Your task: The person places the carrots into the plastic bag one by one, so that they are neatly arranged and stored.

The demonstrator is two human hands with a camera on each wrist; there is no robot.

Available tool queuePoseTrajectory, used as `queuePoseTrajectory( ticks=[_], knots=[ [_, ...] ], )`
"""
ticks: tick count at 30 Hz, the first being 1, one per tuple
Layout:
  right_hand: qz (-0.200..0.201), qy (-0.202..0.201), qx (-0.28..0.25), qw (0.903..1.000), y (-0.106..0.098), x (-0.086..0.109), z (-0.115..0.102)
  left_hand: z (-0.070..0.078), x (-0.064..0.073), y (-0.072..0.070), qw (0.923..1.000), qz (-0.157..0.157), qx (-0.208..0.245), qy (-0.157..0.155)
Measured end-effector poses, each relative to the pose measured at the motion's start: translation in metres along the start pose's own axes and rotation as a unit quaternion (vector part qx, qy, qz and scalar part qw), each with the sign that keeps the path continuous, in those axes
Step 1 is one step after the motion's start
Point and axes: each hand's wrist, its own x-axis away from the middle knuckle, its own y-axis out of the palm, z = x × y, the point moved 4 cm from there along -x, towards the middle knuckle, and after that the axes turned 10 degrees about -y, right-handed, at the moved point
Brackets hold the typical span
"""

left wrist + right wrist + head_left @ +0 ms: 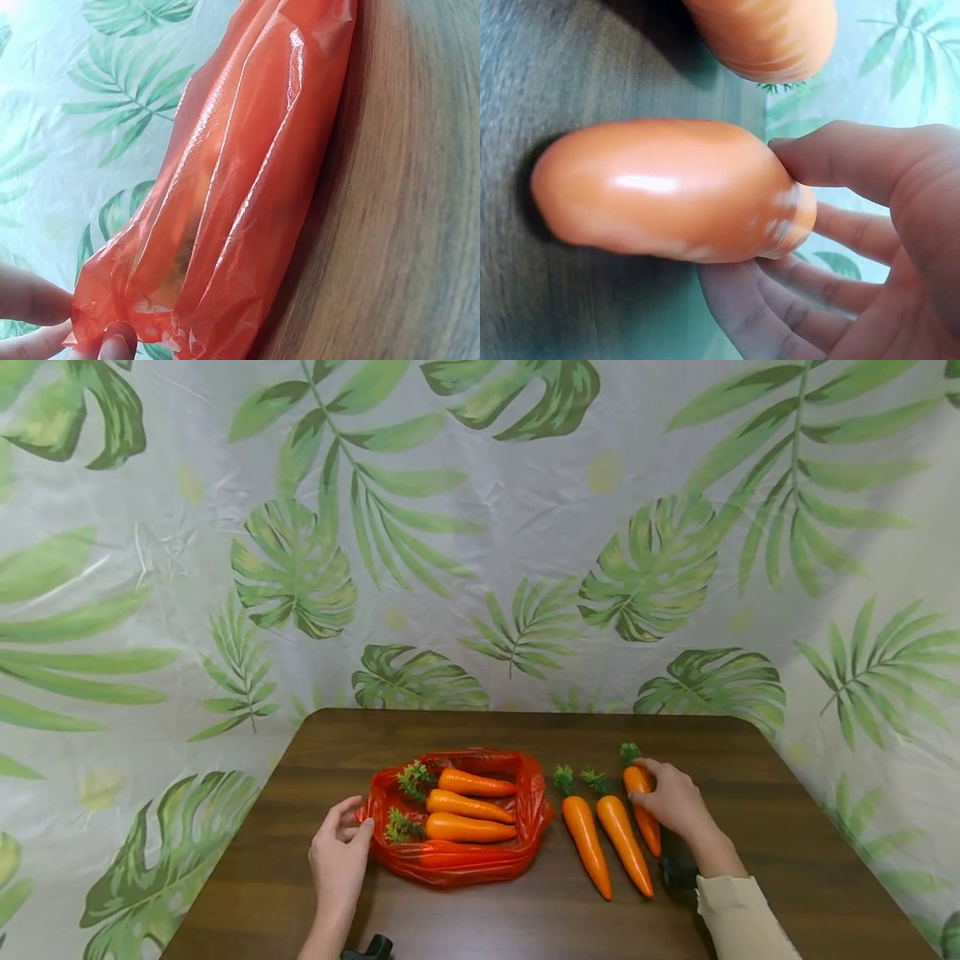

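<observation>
A red plastic bag [534, 827] lies on the table with its mouth spread wide, and three orange carrots [471, 829] with green tops rest in it. At the bag's left edge, my left hand [337, 860] pinches the thin plastic between thumb and fingers; the left wrist view shows the gathered corner [97, 307]. My right hand [681, 802] grips the rightmost carrot [649, 837] near its leafy end, thumb on one side and fingers on the other. Two more carrots, one on the left [587, 847] and one in the middle [625, 845], lie between the bag and that hand.
The dark wooden table [480, 922] has rounded far corners. Behind it hangs a pale sheet [525, 543] printed with green leaves. A black wrist device [677, 872] sits at my right wrist, and another [371, 948] shows near my left forearm.
</observation>
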Motion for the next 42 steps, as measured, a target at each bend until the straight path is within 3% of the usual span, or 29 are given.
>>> queuePoseTrajectory(
  ticks=[14, 27, 42],
  knots=[
    [0.034, -0.004, -0.001, 0.9994, -0.010, -0.001, 0.001, 0.001, 0.001, 0.001, 1.0000, 0.001, -0.005, -0.005],
    [0.032, -0.014, -0.021, 0.9992, -0.016, -0.002, -0.009, 0.002, 0.003, 0.001, 0.9999, 0.008, -0.005, 0.009],
    [0.045, -0.046, -0.029, 0.9975, -0.029, -0.010, -0.043, 0.001, 0.001, 0.001, 1.0000, -0.001, 0.003, 0.001]
  ],
)
